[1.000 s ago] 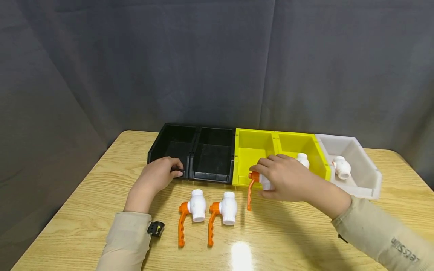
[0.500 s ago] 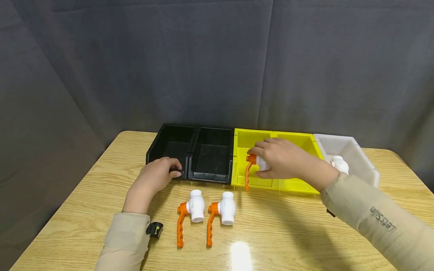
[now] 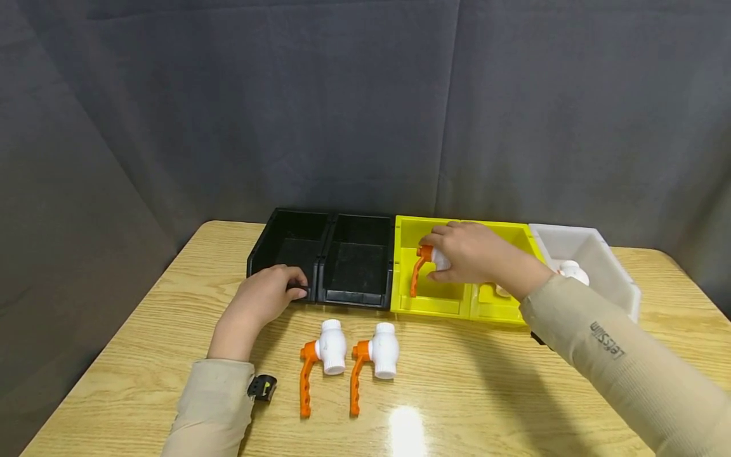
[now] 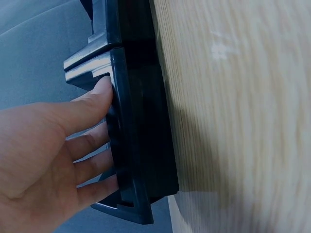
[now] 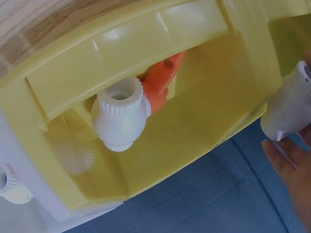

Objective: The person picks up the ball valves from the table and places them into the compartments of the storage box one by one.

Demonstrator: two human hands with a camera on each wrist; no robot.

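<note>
My right hand [image 3: 471,251] grips a white ball valve [image 3: 440,259] with an orange lever handle, over the left yellow bin [image 3: 401,273]. In the right wrist view the held valve [image 5: 286,104] shows at the right edge, fingertips on its body. My left hand [image 3: 263,295] holds the front rim of the leftmost black bin [image 4: 119,97], its fingertips partly hidden by the rim. Two like valves, one on the left [image 3: 331,348] and one on the right [image 3: 384,351], lie on the table in front of the bins, handles pointing toward me.
A second black bin [image 3: 356,298] stands beside the first. The right yellow bin [image 5: 214,121] contains a valve [image 5: 119,116]. At the row's end, a white bin [image 3: 631,295] has another valve [image 3: 573,271] in it. A dark grey curtain [image 3: 342,108] hangs behind the wooden table [image 3: 457,400].
My right hand has carried its valve forward from the front of the yellow bins to over the left one. The left hand stays on the black bin's rim.
</note>
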